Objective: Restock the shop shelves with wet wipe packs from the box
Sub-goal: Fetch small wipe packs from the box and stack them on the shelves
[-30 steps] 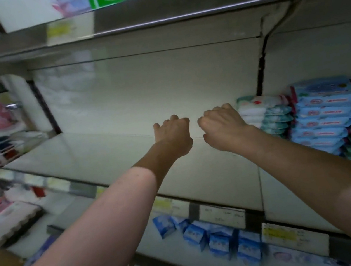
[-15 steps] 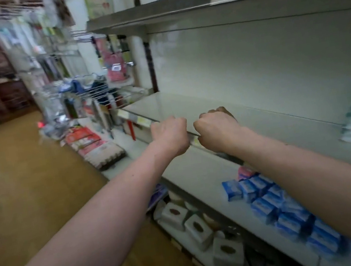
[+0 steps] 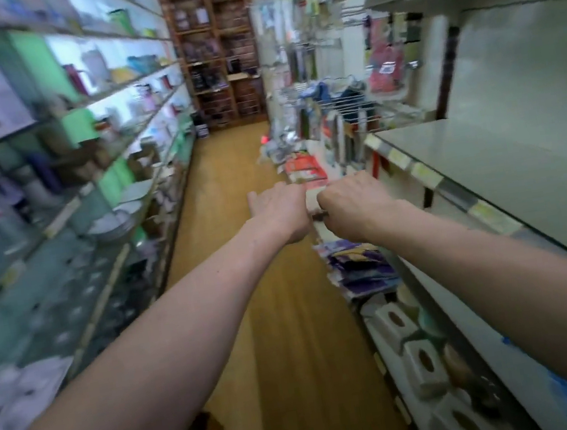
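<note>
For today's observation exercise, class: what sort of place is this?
Probably a small shop aisle: stocked shelves line the left side, price labels run along the right shelf edge, and packaged goods hang further along.

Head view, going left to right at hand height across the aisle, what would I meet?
Stack of white plates → wooden floor → left hand → right hand → price-label strip → bare grey shelf.
</note>
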